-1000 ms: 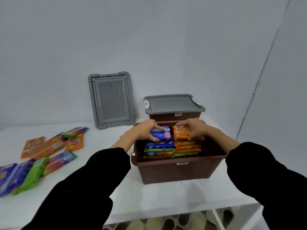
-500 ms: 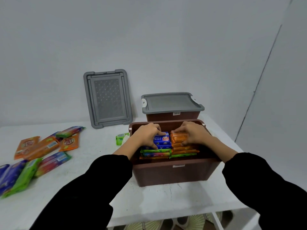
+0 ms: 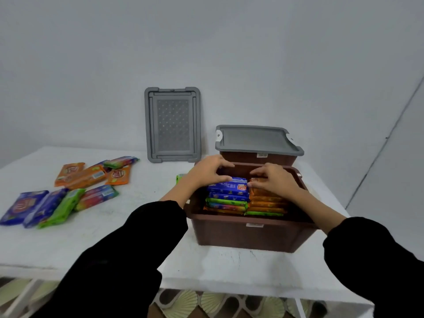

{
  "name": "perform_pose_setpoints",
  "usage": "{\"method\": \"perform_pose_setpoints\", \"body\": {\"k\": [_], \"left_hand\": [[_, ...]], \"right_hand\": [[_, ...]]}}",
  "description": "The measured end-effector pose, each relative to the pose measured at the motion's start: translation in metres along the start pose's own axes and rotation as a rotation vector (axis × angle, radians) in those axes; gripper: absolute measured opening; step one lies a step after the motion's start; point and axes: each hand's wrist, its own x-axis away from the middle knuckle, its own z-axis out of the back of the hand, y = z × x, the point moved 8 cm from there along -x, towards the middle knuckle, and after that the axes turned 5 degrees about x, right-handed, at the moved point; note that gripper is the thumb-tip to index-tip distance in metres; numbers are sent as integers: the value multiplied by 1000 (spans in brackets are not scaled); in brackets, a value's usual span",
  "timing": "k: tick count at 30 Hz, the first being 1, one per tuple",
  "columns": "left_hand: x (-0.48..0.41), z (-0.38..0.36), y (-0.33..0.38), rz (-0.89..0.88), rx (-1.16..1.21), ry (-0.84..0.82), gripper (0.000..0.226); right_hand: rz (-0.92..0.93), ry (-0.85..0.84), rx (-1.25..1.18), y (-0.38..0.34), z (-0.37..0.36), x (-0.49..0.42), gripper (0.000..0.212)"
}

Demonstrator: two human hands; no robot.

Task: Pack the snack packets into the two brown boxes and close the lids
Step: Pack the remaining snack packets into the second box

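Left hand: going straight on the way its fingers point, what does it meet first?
Probably the fingertips of the right hand, facing it over the open brown box; depth unclear.

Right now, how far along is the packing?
Done: the rear box has its lid on. In hand: the front box is open and holds two stacks; the left hand grips the top blue packet, the right hand pinches the top orange packet. Left: loose packets on the table, then the spare lid leaning on the wall goes on.
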Motion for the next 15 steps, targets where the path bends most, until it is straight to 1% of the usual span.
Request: {"method": "perform_pose_setpoints", "body": {"k": [2, 7, 11, 13, 15], "left_hand": [[13, 28, -9, 53, 89, 145, 40], [49, 74, -64, 238, 75, 227, 35], [86, 100, -138, 451, 29, 234, 38], [102, 107, -176, 555, 8, 196, 38], [114, 113, -211, 622, -12, 161, 40]], "right_hand": [[59, 74, -39, -23, 13, -8, 48], [225, 33, -105, -102, 18, -44, 49], [299, -15, -168, -155, 1, -79, 48], [304, -55, -145, -173, -14, -101, 50], [313, -134, -90, -187, -33, -124, 55]]}}
